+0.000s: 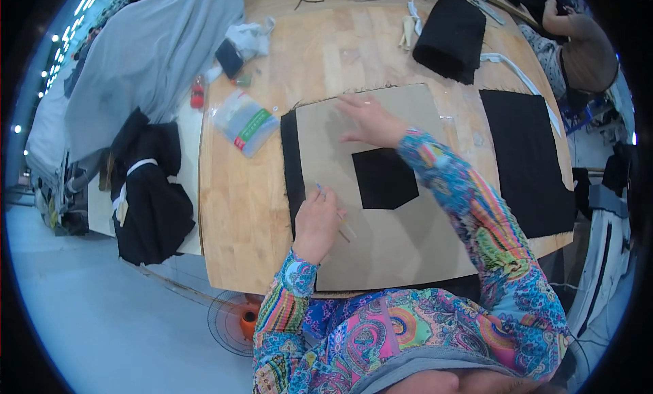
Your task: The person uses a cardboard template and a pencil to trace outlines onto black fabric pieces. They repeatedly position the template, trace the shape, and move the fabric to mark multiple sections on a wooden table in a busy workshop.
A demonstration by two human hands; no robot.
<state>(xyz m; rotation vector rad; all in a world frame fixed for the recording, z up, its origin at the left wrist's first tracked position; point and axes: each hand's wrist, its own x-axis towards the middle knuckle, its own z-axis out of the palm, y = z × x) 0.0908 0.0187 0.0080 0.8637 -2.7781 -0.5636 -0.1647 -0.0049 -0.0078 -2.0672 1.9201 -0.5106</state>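
Nearest to us, a large tan sheet (401,251) lies flat on a black cloth (292,163), whose margin shows along the sheet's left side and near edge. Over the sheet's left part we find the left hand (316,220), its fingers closed on a slim blue-tipped tool (319,186); whether the pale slivers (348,232) beside the hand belong to it, we cannot tell. Right of this hand is a five-sided black patch (385,180), either a piece laid on the sheet or cloth seen through an opening. Farther off, the right hand (371,121) rests palm down near the sheet's far edge, its fingers spread and gripping nothing. In our judgement, good work here calls for even pressure from that spread hand, a light, upright hold on the tool, and a cloth without creases beneath. Beyond, on the wooden surface (238,210), we note a black panel (527,163) to the right, a clear packet (246,125) to the left and, farthest, a black fabric bundle (449,40).
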